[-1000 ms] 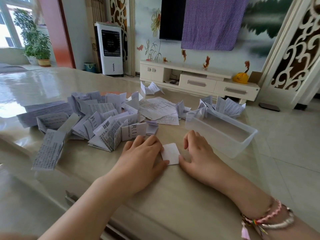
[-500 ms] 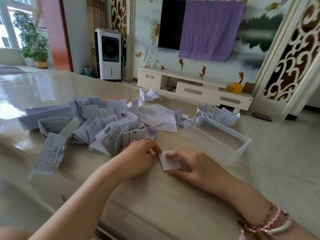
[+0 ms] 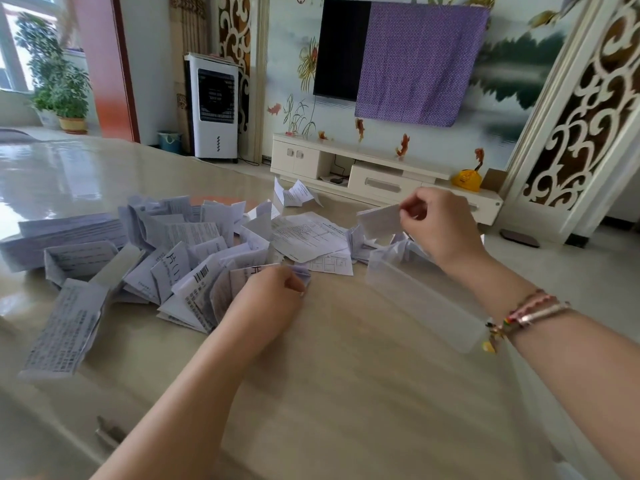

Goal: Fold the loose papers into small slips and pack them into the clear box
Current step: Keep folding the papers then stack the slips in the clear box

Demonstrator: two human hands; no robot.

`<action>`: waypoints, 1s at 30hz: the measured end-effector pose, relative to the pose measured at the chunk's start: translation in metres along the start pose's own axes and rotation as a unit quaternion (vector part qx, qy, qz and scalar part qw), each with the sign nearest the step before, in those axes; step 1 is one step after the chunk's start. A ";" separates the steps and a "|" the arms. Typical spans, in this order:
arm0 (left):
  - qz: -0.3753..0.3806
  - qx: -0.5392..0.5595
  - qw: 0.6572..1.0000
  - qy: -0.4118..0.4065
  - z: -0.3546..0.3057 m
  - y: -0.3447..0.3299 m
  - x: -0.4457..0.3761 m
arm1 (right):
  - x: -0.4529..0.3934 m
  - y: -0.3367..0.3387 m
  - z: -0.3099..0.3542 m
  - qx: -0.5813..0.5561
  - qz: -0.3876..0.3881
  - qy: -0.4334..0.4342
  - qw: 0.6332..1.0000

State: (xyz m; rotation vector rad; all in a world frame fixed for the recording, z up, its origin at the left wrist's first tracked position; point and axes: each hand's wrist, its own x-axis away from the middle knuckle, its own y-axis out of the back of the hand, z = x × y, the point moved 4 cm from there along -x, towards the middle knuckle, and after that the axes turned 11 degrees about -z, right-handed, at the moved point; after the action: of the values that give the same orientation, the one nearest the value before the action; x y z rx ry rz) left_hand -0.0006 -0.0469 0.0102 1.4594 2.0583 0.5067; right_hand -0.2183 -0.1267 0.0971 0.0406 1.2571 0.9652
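Two hands are busy over the glossy tabletop [image 3: 346, 393] in the head view. Up at the right, the right hand [image 3: 438, 230] is raised above the far end of the clear box [image 3: 419, 299], its grip pinched tight on a small white folded slip [image 3: 379, 220] between thumb and fingertips, the slip held in the air just left of the hand. That box lies on the tabletop at the right, running from near the slip down toward the near right, partly crossed by the right forearm with its bracelets [image 3: 530, 313]; some crumpled white paper shows at its far end, though whether that lies inside or behind the box is hard to tell. Over at centre, the left hand [image 3: 273, 292] sits low at the near edge of the loose papers [image 3: 166, 258], fingers curled and gripping a folded printed piece there. Those papers sprawl across the left and middle of the tabletop, many standing half-folded, one long sheet lying nearest at far left.
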 end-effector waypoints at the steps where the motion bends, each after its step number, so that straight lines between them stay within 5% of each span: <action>1: 0.007 -0.010 1.000 0.003 0.001 -0.003 -0.002 | -0.008 -0.006 -0.007 0.015 -0.010 -0.010 1.000; 5: 0.000 -0.046 0.999 0.021 0.007 -0.007 -0.012 | -0.027 -0.033 -0.032 0.140 -0.010 0.016 0.990; 9: 0.004 -0.044 0.998 0.035 0.009 -0.008 -0.019 | -0.029 -0.065 -0.031 0.249 0.123 0.029 0.960; 14: 0.015 -0.022 0.998 0.053 0.009 -0.007 -0.022 | -0.015 -0.098 0.021 0.114 0.206 0.080 0.969; 21: 0.012 0.045 0.997 0.060 0.009 -0.001 -0.015 | 0.020 -0.145 0.060 0.070 0.404 0.064 0.910; 26: 0.011 0.060 0.997 0.045 0.015 0.000 -0.012 | 0.021 -0.151 0.059 0.113 0.369 0.063 0.920; 30: 0.014 0.058 0.998 0.034 0.017 -0.001 -0.010 | 0.013 -0.141 0.053 0.126 0.236 0.065 0.961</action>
State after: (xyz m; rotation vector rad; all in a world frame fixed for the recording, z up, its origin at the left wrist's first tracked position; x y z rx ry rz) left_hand 0.0122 -0.0571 -0.0016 1.5592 2.1560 0.4599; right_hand -0.0924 -0.1818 0.0335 0.5029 1.5221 1.2212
